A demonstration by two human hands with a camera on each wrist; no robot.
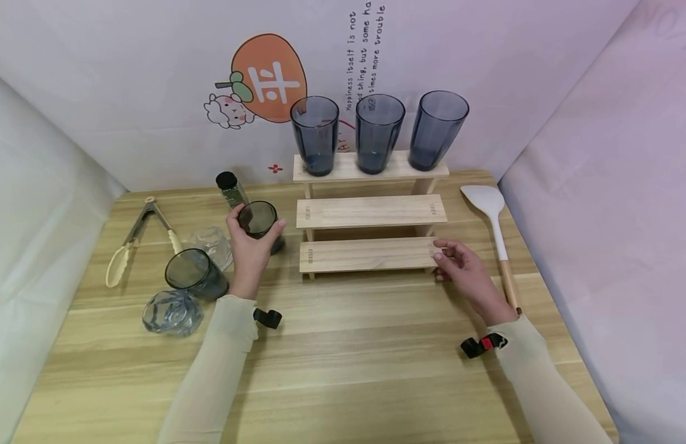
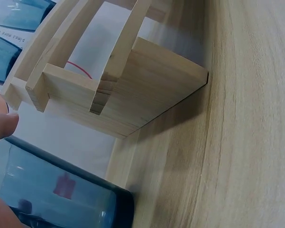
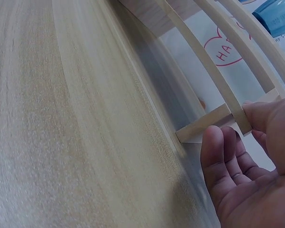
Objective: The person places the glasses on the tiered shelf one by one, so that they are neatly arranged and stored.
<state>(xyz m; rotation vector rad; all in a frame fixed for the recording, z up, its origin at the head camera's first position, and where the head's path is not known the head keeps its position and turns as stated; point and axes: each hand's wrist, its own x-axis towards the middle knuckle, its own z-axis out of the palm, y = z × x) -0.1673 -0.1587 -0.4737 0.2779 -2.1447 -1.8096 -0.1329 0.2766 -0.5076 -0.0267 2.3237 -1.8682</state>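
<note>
My left hand (image 1: 251,253) curves round a dark tinted glass (image 1: 257,222), thumb along its right side. In the left wrist view, this glass (image 2: 61,187) stands with its base at the tabletop. My right hand (image 1: 467,271) is at the right end of a three-step wooden rack (image 1: 370,254). Seen from the right wrist, the hand (image 3: 256,161) pinches the end of the lowest step, with a digit above and fingers below. Three tall blue glasses, a left one (image 1: 316,139), a middle one (image 1: 378,135) and a right one (image 1: 438,132), stand upright on the top step.
Left of my left hand, another tinted glass (image 1: 195,274) stands between two clear, wavy glass pieces, one nearer (image 1: 172,313) and one behind (image 1: 211,245). Tongs (image 1: 145,228) lie at far left. A black-capped jar (image 1: 230,188) stands behind; a white spatula (image 1: 492,216) lies at right.
</note>
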